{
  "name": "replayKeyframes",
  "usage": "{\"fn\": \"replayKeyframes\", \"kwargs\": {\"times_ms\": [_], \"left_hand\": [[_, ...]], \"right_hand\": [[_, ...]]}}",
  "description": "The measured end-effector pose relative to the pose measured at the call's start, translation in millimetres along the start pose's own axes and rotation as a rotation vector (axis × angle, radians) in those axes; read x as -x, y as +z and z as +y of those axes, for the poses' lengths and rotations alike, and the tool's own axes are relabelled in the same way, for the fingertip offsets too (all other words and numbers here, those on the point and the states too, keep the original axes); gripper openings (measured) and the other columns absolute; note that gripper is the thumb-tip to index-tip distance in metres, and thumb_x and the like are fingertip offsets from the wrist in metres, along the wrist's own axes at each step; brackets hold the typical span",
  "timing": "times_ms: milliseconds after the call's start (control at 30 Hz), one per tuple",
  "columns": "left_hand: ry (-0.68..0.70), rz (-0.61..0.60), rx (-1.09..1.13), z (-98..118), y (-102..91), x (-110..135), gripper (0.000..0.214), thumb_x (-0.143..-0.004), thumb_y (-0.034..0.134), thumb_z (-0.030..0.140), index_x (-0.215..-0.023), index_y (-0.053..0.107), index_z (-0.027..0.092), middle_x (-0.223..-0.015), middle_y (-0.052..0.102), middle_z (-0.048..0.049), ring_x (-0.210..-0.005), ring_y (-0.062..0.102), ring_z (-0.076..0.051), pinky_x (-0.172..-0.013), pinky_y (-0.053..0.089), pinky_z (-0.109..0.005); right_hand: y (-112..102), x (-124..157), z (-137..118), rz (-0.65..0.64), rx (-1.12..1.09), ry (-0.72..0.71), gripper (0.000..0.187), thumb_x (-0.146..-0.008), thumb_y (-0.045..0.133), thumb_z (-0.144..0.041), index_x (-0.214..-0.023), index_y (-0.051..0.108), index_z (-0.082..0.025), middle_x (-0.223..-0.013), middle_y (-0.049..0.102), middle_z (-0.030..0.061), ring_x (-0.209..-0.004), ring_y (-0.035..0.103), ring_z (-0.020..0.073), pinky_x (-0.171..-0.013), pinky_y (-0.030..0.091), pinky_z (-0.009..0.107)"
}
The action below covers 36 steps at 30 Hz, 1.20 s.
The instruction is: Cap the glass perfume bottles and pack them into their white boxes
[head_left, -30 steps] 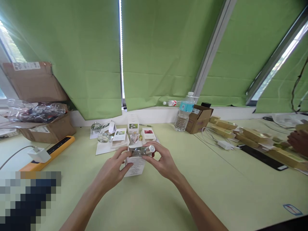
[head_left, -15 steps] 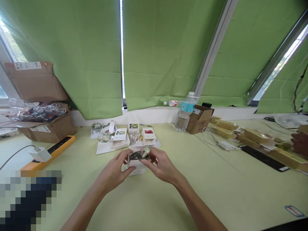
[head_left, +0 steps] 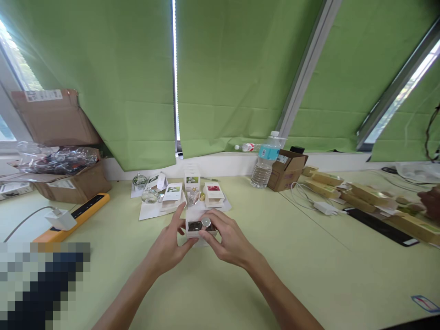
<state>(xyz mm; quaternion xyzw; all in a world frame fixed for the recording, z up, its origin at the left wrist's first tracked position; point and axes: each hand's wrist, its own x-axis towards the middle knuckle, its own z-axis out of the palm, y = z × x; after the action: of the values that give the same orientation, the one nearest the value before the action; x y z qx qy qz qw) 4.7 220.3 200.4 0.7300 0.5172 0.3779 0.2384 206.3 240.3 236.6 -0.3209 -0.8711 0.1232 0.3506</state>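
Just in front of the card sheet, a small white box (head_left: 191, 234) stands with its top open. Inside it lies a dark, glossy glass bottle, likely perfume, with a round silver cap (head_left: 206, 222). My left hand (head_left: 173, 242) steadies the box's left side, thumb at the front edge and index finger raised. My right hand (head_left: 228, 236) closes over the right side, thumb and fingers around the silver cap. Behind are a white box with a green picture (head_left: 173, 192), one with a red picture (head_left: 213, 192), and a round clear glass bottle (head_left: 150, 196).
To the left are an orange power strip (head_left: 80, 217) and a cardboard box (head_left: 74, 185) full of clear plastic. A water bottle (head_left: 264, 165) stands beside a small brown carton (head_left: 287, 172). Yellowish boxes (head_left: 369, 195) and another person's blurred hand (head_left: 431, 201) are at right.
The silver cap has swung from leaning to facing up toward me, and the bottle sits lower in the box. My left index finger has lifted, while my right fingers have come over the cap.
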Motion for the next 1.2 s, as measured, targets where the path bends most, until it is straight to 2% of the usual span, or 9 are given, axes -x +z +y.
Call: {"fn": "replayKeyframes", "kwargs": {"times_ms": [33, 67, 133, 200, 300, 433, 767, 1067, 1200], "left_hand": [[-0.013, 0.002, 0.020, -0.7, 2.2, -0.8, 0.077, -0.085, 0.057, 0.042, -0.148, 0.014, 0.030, -0.101, 0.067, -0.0027, -0.087, 0.060, -0.022, -0.083, 0.047, -0.038], [-0.025, -0.006, 0.032, -1.8, 4.7, -1.9, 0.070, -0.084, 0.058, 0.044, -0.144, 0.026, 0.029, -0.100, 0.068, -0.0029, -0.087, 0.061, -0.022, -0.082, 0.047, -0.037], [-0.047, -0.047, 0.056, -4.5, 10.1, -4.1, 0.048, -0.082, 0.059, 0.045, -0.126, 0.051, 0.026, -0.100, 0.070, -0.0031, -0.089, 0.062, -0.023, -0.078, 0.048, -0.034], [-0.069, -0.085, 0.100, -6.7, 15.3, -5.9, 0.033, -0.081, 0.061, 0.042, -0.109, 0.060, 0.024, -0.100, 0.071, -0.0027, -0.089, 0.064, -0.023, -0.075, 0.049, -0.032], [-0.099, -0.081, 0.142, -7.4, 20.6, -7.0, 0.030, -0.079, 0.062, 0.039, -0.104, 0.062, 0.022, -0.098, 0.073, -0.0019, -0.085, 0.066, -0.023, -0.072, 0.049, -0.030], [-0.105, -0.066, 0.140, -5.6, 22.0, -6.8, 0.031, -0.079, 0.062, 0.042, -0.102, 0.063, 0.022, -0.096, 0.073, -0.0013, -0.082, 0.066, -0.022, -0.070, 0.049, -0.030], [-0.067, -0.078, 0.160, -8.4, 23.1, -7.8, 0.028, -0.081, 0.061, 0.041, -0.100, 0.064, 0.021, -0.096, 0.073, -0.0012, -0.085, 0.065, -0.022, -0.072, 0.048, -0.030], [-0.070, -0.089, 0.148, -8.5, 22.6, -7.0, 0.029, -0.081, 0.061, 0.042, -0.101, 0.063, 0.022, -0.097, 0.072, -0.0002, -0.086, 0.064, -0.022, -0.073, 0.047, -0.029], [-0.063, -0.102, 0.143, -9.8, 22.8, -7.0, 0.027, -0.081, 0.062, 0.042, -0.101, 0.064, 0.024, -0.098, 0.072, 0.0011, -0.087, 0.064, -0.021, -0.074, 0.047, -0.028]], "right_hand": [[0.3, 0.4, -0.1, 0.002, 0.019, -0.008, 0.014, -0.090, 0.053, -0.025, -0.104, 0.055, -0.022, -0.102, 0.061, 0.0073, -0.092, 0.057, 0.0214, -0.079, 0.046, 0.032], [0.6, 0.7, -0.4, 0.002, 0.034, -0.016, 0.013, -0.090, 0.052, -0.025, -0.103, 0.055, -0.022, -0.101, 0.062, 0.0076, -0.093, 0.057, 0.0219, -0.079, 0.046, 0.032], [0.9, 1.5, -1.4, 0.001, 0.051, -0.031, 0.015, -0.090, 0.052, -0.025, -0.105, 0.054, -0.022, -0.101, 0.062, 0.0078, -0.093, 0.057, 0.0224, -0.079, 0.046, 0.033], [0.8, 2.3, -2.4, 0.001, 0.048, -0.035, 0.022, -0.090, 0.052, -0.025, -0.112, 0.052, -0.023, -0.103, 0.063, 0.0074, -0.093, 0.057, 0.0220, -0.078, 0.046, 0.033], [0.1, 3.4, -3.2, 0.000, 0.044, -0.034, 0.028, -0.090, 0.052, -0.023, -0.118, 0.050, -0.024, -0.104, 0.064, 0.0066, -0.091, 0.058, 0.0213, -0.076, 0.046, 0.032], [-2.0, 3.8, -3.5, -0.012, 0.058, -0.066, 0.024, -0.090, 0.052, -0.022, -0.115, 0.050, -0.023, -0.106, 0.064, 0.0069, -0.095, 0.056, 0.0224, -0.080, 0.045, 0.034], [-6.8, 5.3, -6.9, -0.039, 0.050, -0.085, 0.019, -0.091, 0.051, -0.021, -0.110, 0.052, -0.023, -0.104, 0.064, 0.0074, -0.095, 0.056, 0.0227, -0.079, 0.046, 0.034], [-7.3, 4.4, -5.1, -0.067, 0.078, -0.072, 0.011, -0.091, 0.051, -0.021, -0.102, 0.054, -0.021, -0.097, 0.060, 0.0067, -0.085, 0.055, 0.0195, -0.073, 0.046, 0.031], [-6.6, 6.0, -6.6, -0.080, 0.091, -0.078, 0.015, -0.091, 0.051, -0.021, -0.106, 0.055, -0.021, -0.098, 0.061, 0.0062, -0.086, 0.055, 0.0196, -0.074, 0.046, 0.031]]}}
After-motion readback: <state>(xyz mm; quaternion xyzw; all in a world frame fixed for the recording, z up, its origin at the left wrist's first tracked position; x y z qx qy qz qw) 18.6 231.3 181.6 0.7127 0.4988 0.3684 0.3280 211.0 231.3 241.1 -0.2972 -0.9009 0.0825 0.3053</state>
